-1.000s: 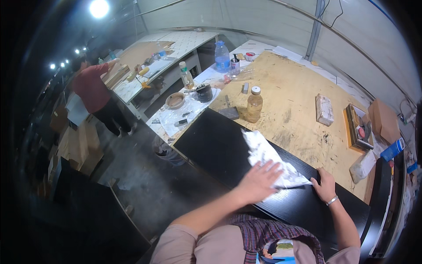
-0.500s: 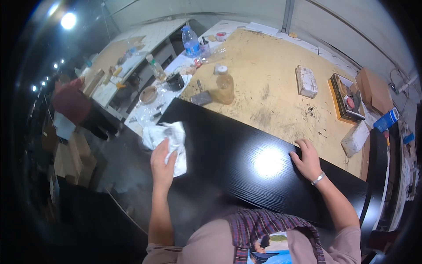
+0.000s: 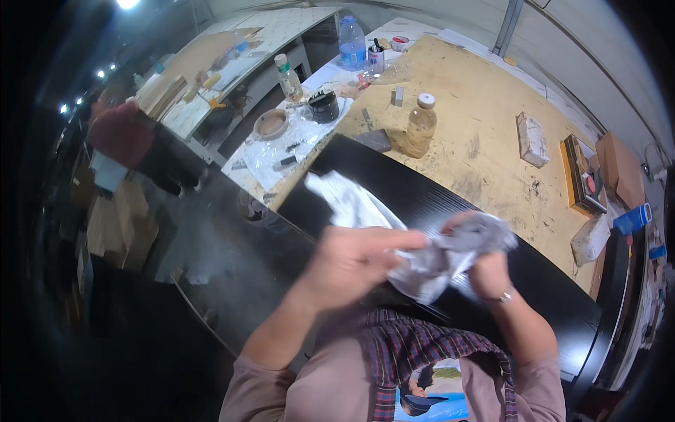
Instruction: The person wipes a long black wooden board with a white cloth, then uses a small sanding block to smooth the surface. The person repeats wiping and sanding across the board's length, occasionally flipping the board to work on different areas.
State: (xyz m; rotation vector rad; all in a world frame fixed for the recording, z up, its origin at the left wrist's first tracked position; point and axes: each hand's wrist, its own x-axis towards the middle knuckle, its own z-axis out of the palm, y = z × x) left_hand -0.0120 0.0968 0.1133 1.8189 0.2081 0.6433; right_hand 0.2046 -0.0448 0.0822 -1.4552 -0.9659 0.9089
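Observation:
Over the black wood-grain board [image 3: 545,264], a white cloth [image 3: 355,199] is bunched and stretched between my two hands. My left hand [image 3: 351,264] has its fingers closed at the middle of the cloth, somewhat blurred by motion. On the other side, my right hand [image 3: 489,271], with a bracelet at the wrist, grips the crumpled greyish end of it. Part of the cloth trails to the upper left above the board. Fingers of the right hand are partly hidden behind the folds.
The board lies along the near edge of a stained yellowish table [image 3: 485,91]. A capped bottle [image 3: 420,126], a dark block [image 3: 375,140] and a black cup [image 3: 323,107] stand beyond it. White blocks [image 3: 532,139] and an open box [image 3: 582,176] lie right. Another person [image 3: 126,141] stands far left.
My left hand has brought the cloth from the board's left end toward the middle. My right hand has left the board's far edge and taken hold of the cloth. The view has shifted.

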